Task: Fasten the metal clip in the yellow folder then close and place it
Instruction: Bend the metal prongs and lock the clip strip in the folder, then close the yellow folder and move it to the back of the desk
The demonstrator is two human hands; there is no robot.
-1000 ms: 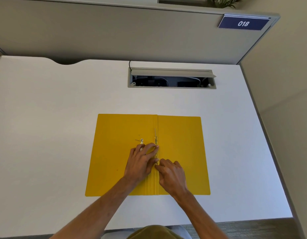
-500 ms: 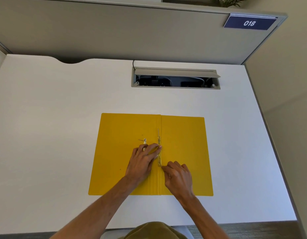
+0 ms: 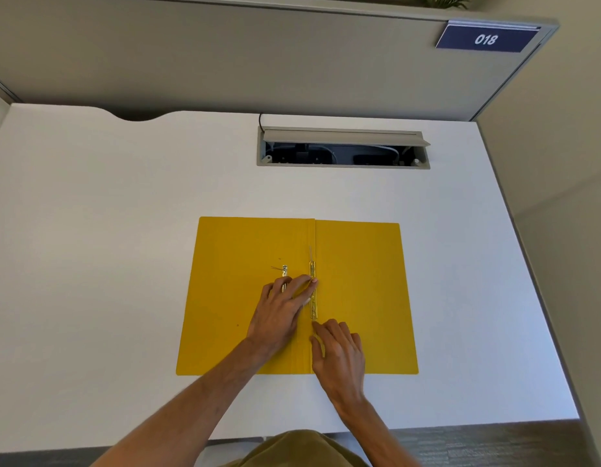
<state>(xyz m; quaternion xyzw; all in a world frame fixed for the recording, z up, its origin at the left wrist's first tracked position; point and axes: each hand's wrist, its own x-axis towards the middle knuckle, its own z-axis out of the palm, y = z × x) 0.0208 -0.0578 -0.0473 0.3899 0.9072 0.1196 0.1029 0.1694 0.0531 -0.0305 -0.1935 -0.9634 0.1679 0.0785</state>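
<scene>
The yellow folder (image 3: pixel 360 291) lies open and flat on the white desk. A metal clip strip (image 3: pixel 313 288) runs along its spine, with a thin prong sticking out at its far end. A second small metal piece (image 3: pixel 284 272) lies on the left flap, partly under my fingers. My left hand (image 3: pixel 279 315) rests flat on the left flap, its index fingertip pressing the strip's middle. My right hand (image 3: pixel 338 352) sits at the near end of the strip, fingertips touching the spine. Neither hand grips anything.
A recessed cable tray (image 3: pixel 343 153) with its lid up sits in the white desk (image 3: pixel 123 230) beyond the folder. Grey partition walls stand behind and to the right, with a blue 018 sign (image 3: pixel 486 38). The desk's near edge is just below my forearms.
My right hand has slid slightly toward me along the spine, uncovering more of the strip's near end. The left hand stays pressed on the strip.
</scene>
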